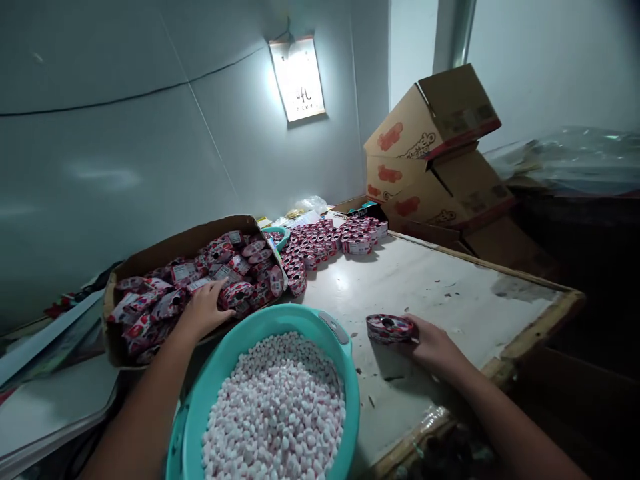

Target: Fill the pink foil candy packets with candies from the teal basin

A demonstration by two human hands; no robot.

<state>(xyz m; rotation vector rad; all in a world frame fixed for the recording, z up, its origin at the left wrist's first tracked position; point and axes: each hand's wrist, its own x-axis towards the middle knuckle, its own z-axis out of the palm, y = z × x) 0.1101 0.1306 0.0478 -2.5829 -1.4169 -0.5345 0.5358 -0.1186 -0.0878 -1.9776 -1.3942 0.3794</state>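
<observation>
- Turquoise plastic basin (345, 387), nearest the camera between the two forearms, heaped with small pink-and-white candy pellets (277, 413); the pellets look loose and light and would roll or spill if the basin were tipped.
- Right hand (433, 343), resting on the worn pale tabletop (440, 293) just right of the basin, fingers closed on the near side of a small round red-printed container (389, 328) with a dark hole in its top. The container sits flat on the table; it is judged light, thin-walled and easily dented, best held by its rim between thumb and fingertips rather than squeezed across the top.
- Left hand (205, 310), fingers spread and curled over the loose red-and-white printed wrappers (225, 273) in an open brown cardboard box (165, 248) left of the basin; whether anything is actually pinched cannot be told. The wrappers appear glossy, flimsy and slippery, liable to slide over one another.
- Rows of finished round red containers (330, 243), stacked further back on the table.
- Tilted brown cardboard cartons (435, 153) at the far right, and a lit wall lamp (297, 79) above.
</observation>
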